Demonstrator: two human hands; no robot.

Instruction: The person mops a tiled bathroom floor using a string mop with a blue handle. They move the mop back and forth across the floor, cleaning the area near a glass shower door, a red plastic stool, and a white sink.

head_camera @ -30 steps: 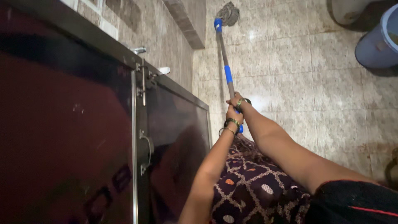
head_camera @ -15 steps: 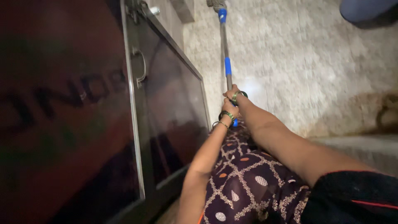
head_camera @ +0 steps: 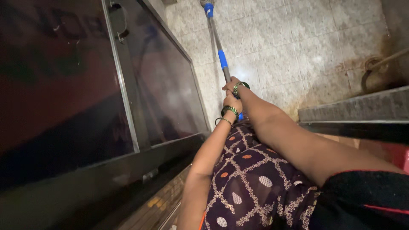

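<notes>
A long mop handle point(head_camera: 217, 47), grey metal with blue bands, reaches away from me across a wet tiled floor point(head_camera: 289, 47). My right hand point(head_camera: 232, 86) grips the shaft higher up. My left hand point(head_camera: 231, 102) grips just below it, near the blue end of the handle. Both wrists carry green and gold bangles. The mop head is almost out of view at the top edge. My patterned dark clothing point(head_camera: 251, 179) fills the lower middle.
A dark red glossy door point(head_camera: 64, 85) with a metal frame and handle point(head_camera: 121, 21) stands along the left. A stone step or ledge point(head_camera: 353, 110) lies at the right, with a hose point(head_camera: 379, 61) curled on the floor beyond it.
The view has swung back and downward: the blue bucket and the mop head left the frame, the ledge at right came in. Both hands stay on the handle.
</notes>
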